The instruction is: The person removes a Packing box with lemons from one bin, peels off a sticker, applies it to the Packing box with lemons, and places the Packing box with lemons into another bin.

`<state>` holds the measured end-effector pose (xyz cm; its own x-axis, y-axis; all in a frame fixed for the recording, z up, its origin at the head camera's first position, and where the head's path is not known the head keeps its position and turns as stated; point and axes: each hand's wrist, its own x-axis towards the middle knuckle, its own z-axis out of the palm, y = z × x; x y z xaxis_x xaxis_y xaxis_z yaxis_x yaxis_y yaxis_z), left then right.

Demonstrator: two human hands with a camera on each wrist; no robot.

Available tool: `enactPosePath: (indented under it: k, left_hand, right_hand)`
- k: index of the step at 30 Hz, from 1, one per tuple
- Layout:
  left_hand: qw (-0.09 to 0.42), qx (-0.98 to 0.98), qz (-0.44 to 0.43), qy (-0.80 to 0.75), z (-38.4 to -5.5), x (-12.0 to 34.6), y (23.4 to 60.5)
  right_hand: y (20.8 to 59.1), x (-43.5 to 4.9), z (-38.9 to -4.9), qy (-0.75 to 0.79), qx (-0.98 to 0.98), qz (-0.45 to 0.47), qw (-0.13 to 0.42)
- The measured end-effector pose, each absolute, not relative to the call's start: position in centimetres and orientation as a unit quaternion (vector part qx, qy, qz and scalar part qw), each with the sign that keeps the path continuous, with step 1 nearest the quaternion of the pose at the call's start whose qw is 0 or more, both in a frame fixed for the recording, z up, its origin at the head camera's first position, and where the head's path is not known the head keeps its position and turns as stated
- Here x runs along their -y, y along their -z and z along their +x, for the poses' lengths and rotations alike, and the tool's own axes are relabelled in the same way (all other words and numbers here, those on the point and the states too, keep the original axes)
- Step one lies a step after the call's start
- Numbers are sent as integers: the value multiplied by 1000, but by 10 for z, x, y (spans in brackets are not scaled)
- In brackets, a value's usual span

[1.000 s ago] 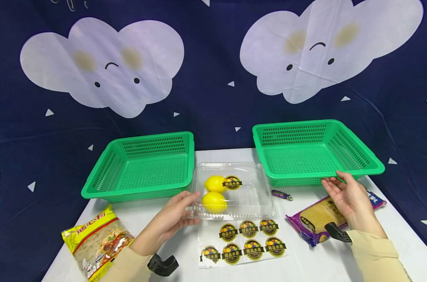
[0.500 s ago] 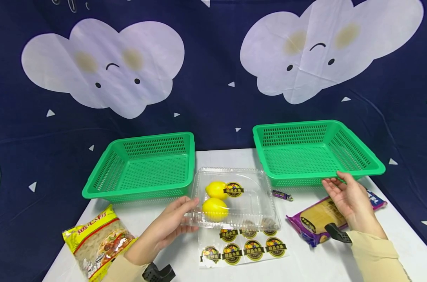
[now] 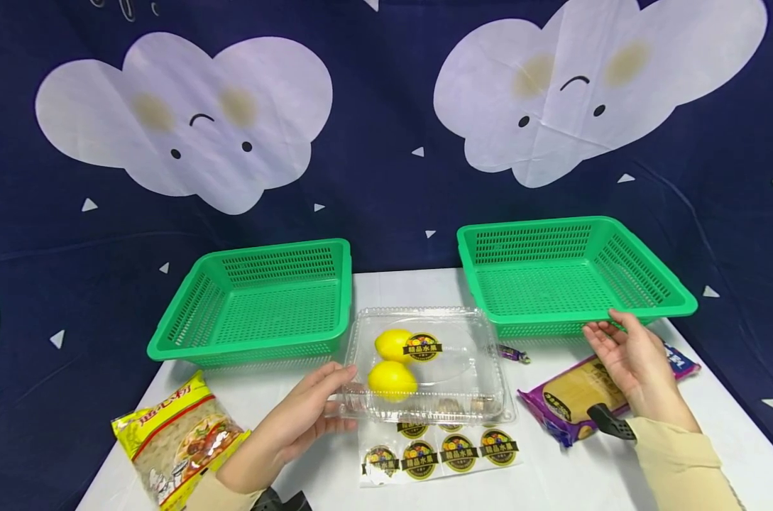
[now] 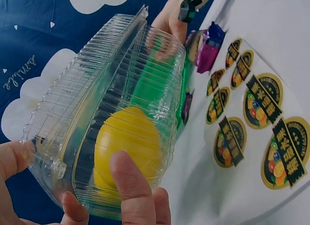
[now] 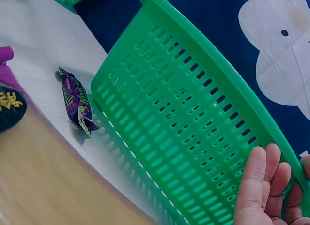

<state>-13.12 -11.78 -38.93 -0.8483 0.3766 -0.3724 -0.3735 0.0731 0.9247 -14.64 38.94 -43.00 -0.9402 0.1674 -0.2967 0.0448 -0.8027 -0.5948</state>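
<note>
My left hand (image 3: 306, 415) grips the left side of a clear plastic clamshell box (image 3: 463, 362). Two lemons (image 3: 392, 381) sit in the left half of the closed box, and a round black-and-gold fruit sticker (image 3: 422, 348) is on its lid. In the left wrist view, fingers (image 4: 133, 186) spread along one side of the box and the thumb lies at the other. My right hand (image 3: 635, 365) pinches the near rim of the right green basket (image 3: 565, 312), with fingers against its slotted outer wall (image 5: 184, 118). The box overlaps part of a sticker sheet (image 3: 440, 458).
Another green basket (image 3: 252, 351) stands at the back left. A yellow food bag (image 3: 182, 440) lies at the left. Below my right hand is a purple bread packet (image 3: 571, 401). A small purple wrapped candy (image 3: 514, 354) lies near the right basket. A dark cloud-patterned cloth (image 3: 386, 142) hangs behind.
My left hand has brought the clear box nearer to me, over the sheet's upper stickers, and slightly right. My right hand has stayed on the basket rim.
</note>
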Motion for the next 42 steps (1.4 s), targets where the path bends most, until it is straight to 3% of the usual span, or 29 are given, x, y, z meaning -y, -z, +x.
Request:
enactPosePath:
  k: [11, 42]
  left_hand:
    - [264, -678, 38, -685, -140, 102, 366]
    - [256, -678, 55, -686, -255, -58, 326]
  right_hand:
    - [430, -389, -145, -927, 336, -167, 29]
    - [429, -386, -144, -919, 350, -177, 47]
